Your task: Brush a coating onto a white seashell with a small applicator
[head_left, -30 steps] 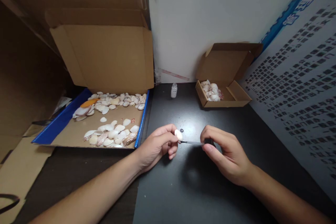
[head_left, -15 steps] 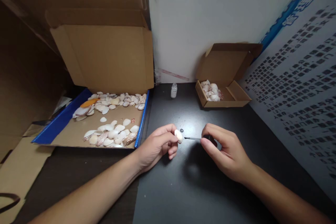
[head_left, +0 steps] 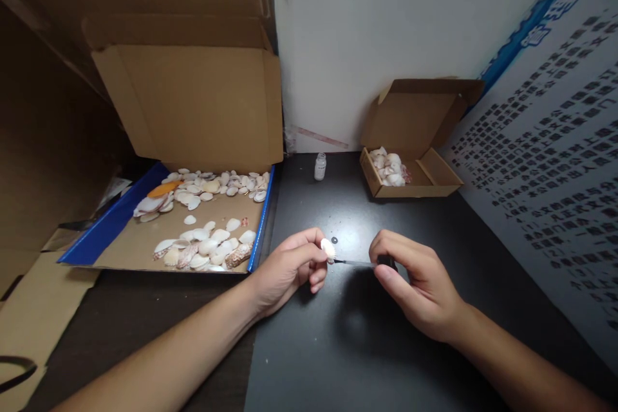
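Note:
A small white ribbed seashell point(head_left: 327, 248) is pinched between the thumb and fingers of my left hand point(head_left: 294, 264), above the dark table. My right hand point(head_left: 415, 280) is closed round the black cap of a thin brush point(head_left: 355, 262). The brush points left, and its dark tip meets the shell's lower right edge. Behind the hands stands a small open glass bottle point(head_left: 320, 167) with a pale label. A dark round drop point(head_left: 335, 241) lies on the table just past the shell.
To the left, a blue-edged cardboard box point(head_left: 120, 248) with its lid up holds many shells and an orange piece point(head_left: 163, 189). A smaller open cardboard box point(head_left: 418, 191) with white shells point(head_left: 389, 167) stands at the back right. A printed sheet point(head_left: 545, 135) covers the right wall.
My right hand has shifted slightly, bringing the brush tip down and left from beside the shell to its lower edge. My left hand and the shell have stayed in place.

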Available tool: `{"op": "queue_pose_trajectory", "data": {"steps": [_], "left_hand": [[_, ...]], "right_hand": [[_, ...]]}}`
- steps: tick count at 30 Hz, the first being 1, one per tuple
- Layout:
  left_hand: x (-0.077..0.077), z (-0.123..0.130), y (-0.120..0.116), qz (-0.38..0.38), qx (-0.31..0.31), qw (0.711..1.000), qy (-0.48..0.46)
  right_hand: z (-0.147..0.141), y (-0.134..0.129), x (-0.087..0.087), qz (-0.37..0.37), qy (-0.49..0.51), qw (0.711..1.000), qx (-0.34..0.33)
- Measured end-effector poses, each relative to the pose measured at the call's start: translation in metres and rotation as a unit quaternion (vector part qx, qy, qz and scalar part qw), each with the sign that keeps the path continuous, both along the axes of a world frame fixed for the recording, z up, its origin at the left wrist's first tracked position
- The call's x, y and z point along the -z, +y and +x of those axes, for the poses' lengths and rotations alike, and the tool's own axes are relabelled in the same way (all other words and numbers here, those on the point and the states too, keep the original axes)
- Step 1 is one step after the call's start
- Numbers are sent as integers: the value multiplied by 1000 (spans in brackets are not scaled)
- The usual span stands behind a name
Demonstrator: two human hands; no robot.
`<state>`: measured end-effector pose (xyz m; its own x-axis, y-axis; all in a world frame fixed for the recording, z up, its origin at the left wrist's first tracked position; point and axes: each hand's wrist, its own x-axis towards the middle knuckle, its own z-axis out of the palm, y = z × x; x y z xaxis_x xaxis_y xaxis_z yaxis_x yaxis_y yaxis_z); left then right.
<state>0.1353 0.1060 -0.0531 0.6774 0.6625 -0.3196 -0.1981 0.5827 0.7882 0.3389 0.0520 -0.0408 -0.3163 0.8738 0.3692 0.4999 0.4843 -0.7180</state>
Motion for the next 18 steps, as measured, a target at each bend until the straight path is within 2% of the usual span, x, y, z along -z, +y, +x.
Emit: {"op": "queue_pose_trajectory", "data": {"steps": [6, 12, 18], "left_hand": [[0, 1, 0, 1, 1, 1000, -4], [0, 0, 0, 3, 1, 1000, -3], [0, 1, 1, 4, 1, 1000, -3]], "right_hand": [[-1, 1, -1, -2, -20, 1000, 15], [-1, 0, 0, 4, 0, 1000, -1], [-1, -1, 0, 9, 0, 1000, 12]]}}
